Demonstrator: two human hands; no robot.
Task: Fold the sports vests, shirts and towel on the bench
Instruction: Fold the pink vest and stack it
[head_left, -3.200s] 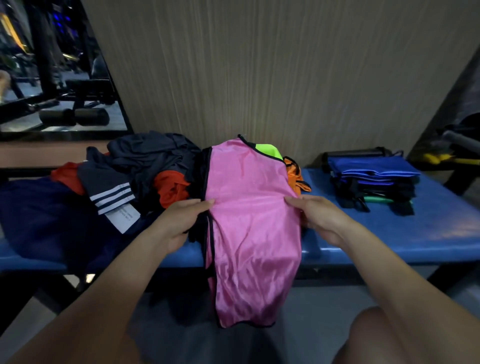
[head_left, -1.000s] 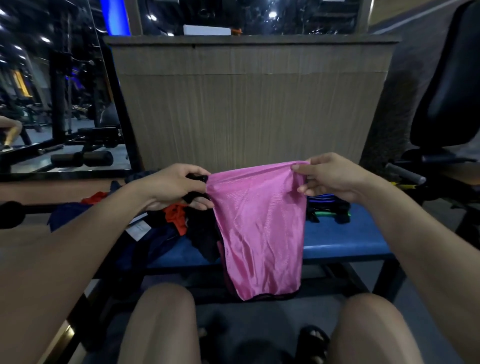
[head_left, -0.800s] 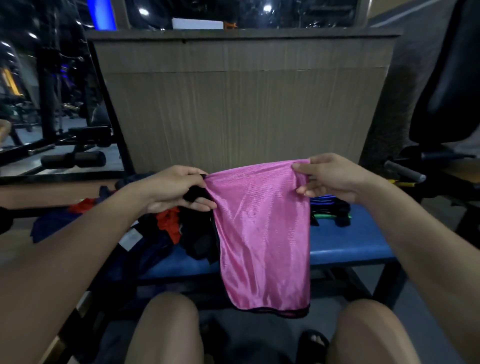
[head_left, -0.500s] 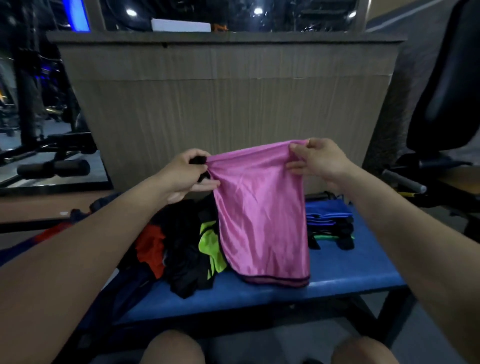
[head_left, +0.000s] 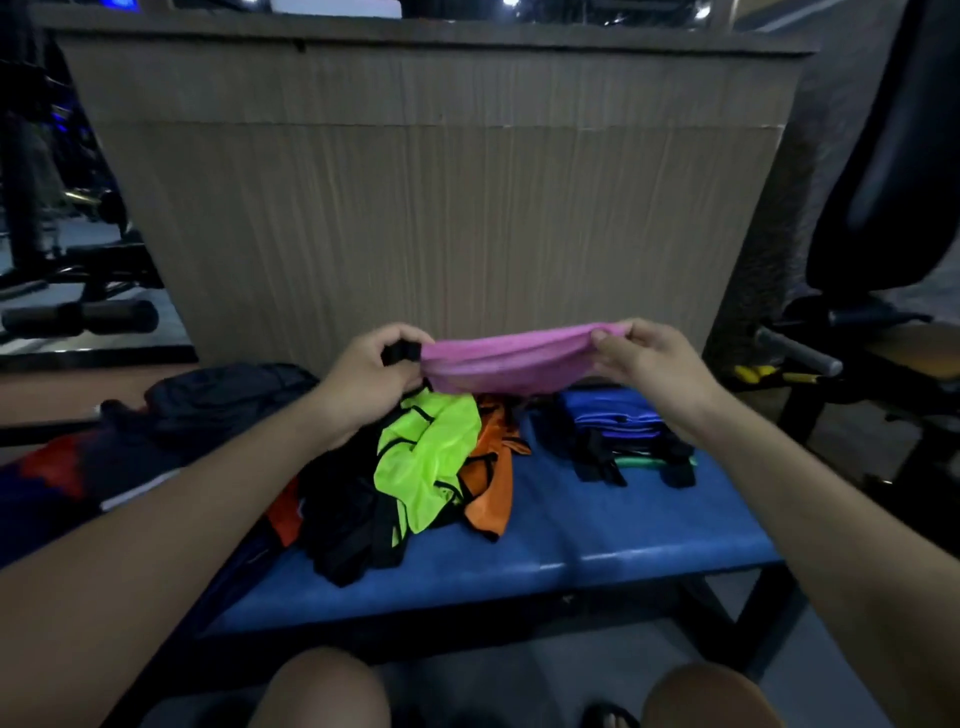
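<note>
Head view: the left hand (head_left: 371, 382) and the right hand (head_left: 649, 358) hold the pink vest (head_left: 511, 358) between them, raised over the bench (head_left: 597, 545). The left fingers are curled round its black-trimmed end, and the right fingers (head_left: 610, 338) pinch the opposite end. Half a second ago the vest hung down from the hands as a long panel, its hem near the bench. Now it shows only as a narrow, nearly level band stretched from hand to hand, and how the far part of it lies cannot be made out. A few seconds ago it lay draped over the bench edge.

Judging by this, the vest is being swung up and forward to double it over or lay it down flat, so this fold is under way but not finished.

Below the left hand lies the unfolded heap: a neon green vest (head_left: 426, 457), an orange vest (head_left: 488, 493) just beside it on the right, and black cloth (head_left: 348, 514) on the left. More dark clothing (head_left: 223, 400) lies farther left.

On the right of the bench, under the right wrist, sits a folded stack (head_left: 618, 436), blue on top. The pink vest most likely goes there next, and much of the heap remains to be folded.
</note>
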